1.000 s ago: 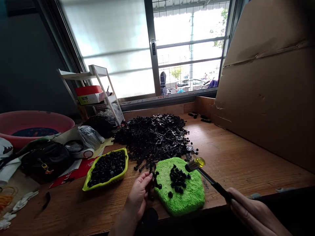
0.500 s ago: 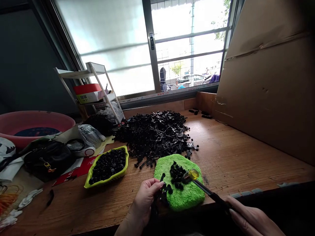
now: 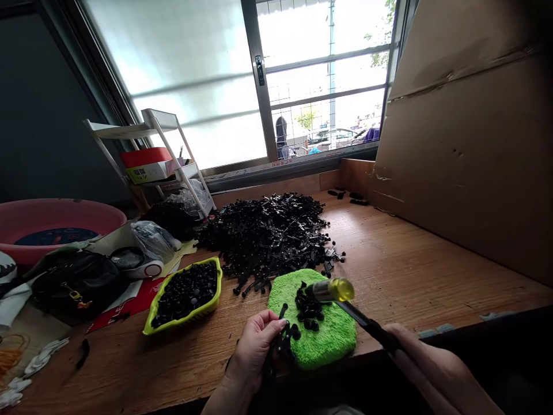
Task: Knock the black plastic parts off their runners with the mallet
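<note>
While left hand (image 3: 258,344) pinches black parts (image 3: 287,341) at near-left edge of green pad (image 3: 330,347), right hand (image 3: 425,358) grips hammer (image 3: 362,321) by handle, head over pad. Hammer looks head-heavy, stiff; parts look light, slick, best taken by stems.

Bright backlight from window (image 3: 190,80), glare on tbl (image 3: 348,219); corners dim, hammer head (image 3: 330,290) prob. motion-blurred.

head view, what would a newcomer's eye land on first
The bright green pad stands out first, at the front edge of the table, with black parts on it. Behind it spreads a big heap of black pieces. The right hand holds a yellow-ended hammer over the pad; the left hand grips black strips at the pad's left side.
</note>
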